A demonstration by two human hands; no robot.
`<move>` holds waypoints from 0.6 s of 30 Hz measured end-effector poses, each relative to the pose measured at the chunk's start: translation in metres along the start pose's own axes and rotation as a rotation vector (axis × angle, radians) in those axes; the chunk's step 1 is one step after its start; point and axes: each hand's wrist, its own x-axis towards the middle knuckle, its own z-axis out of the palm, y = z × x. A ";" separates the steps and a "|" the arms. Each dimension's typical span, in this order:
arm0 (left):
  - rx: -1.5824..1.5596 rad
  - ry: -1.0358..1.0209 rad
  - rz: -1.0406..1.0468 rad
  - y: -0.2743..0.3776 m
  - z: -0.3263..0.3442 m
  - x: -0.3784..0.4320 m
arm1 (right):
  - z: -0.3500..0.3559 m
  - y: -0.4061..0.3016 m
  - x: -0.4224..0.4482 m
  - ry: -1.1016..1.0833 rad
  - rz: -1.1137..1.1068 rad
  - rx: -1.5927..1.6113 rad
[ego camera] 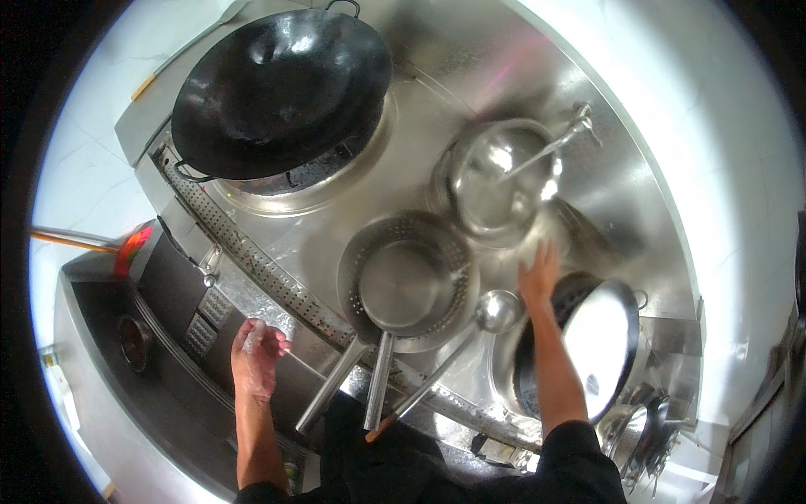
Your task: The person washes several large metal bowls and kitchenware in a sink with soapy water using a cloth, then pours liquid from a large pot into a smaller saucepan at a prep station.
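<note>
My left hand [257,359] hovers over the front edge of the steel range with its fingers loosely curled. Whitish wet patches show on it, and the inside of the grip is hidden. My right hand [540,271], slightly blurred, reaches out with nothing in it, just short of a round metal basin [497,195]. Above that basin is a faucet [576,123] with its spout over it. Between my hands sits a pan [406,283] inside a perforated colander [352,277], their handles towards me. A ladle [499,312] lies beside them, its bowl near my right forearm.
A large black wok [283,94] stands on the far-left burner. Another wok [526,372] holds a bright white round surface [601,346] at right. More metal utensils [648,435] crowd the right corner. A perforated drain strip [252,264] follows the front edge; a dark recess [189,384] lies left.
</note>
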 end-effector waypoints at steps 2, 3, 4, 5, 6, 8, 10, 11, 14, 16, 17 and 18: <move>0.006 0.015 0.000 0.000 -0.002 0.000 | -0.028 -0.029 0.005 -0.011 -0.092 -0.071; 0.012 0.013 0.005 0.000 -0.003 0.000 | -0.041 -0.044 0.006 -0.016 -0.138 -0.107; 0.019 0.009 0.010 -0.001 -0.002 0.001 | -0.051 -0.056 0.006 -0.029 -0.208 -0.132; 0.018 0.019 0.005 -0.002 -0.002 0.001 | -0.059 -0.067 0.007 -0.042 -0.280 -0.156; 0.020 0.025 0.000 -0.003 0.000 0.001 | -0.063 -0.074 0.007 -0.056 -0.348 -0.180; 0.015 0.011 -0.002 -0.003 0.001 0.000 | -0.054 -0.077 0.012 -0.043 -0.463 -0.237; 0.000 -0.032 0.003 -0.003 0.001 0.000 | -0.055 -0.086 0.019 -0.047 -0.551 -0.250; -0.011 -0.031 0.005 -0.002 0.000 -0.001 | -0.056 -0.090 0.023 -0.058 -0.581 -0.236; -0.035 -0.017 0.014 -0.001 -0.001 -0.002 | -0.049 -0.096 0.032 0.009 -0.678 -0.211; -0.041 0.009 0.023 -0.002 -0.003 -0.003 | -0.046 -0.103 0.040 0.050 -0.716 -0.207; -0.041 0.007 0.021 -0.002 -0.004 -0.004 | -0.045 -0.108 0.044 0.052 -0.718 -0.210; -0.040 0.005 0.020 -0.001 -0.006 -0.005 | -0.043 -0.113 0.048 0.055 -0.720 -0.212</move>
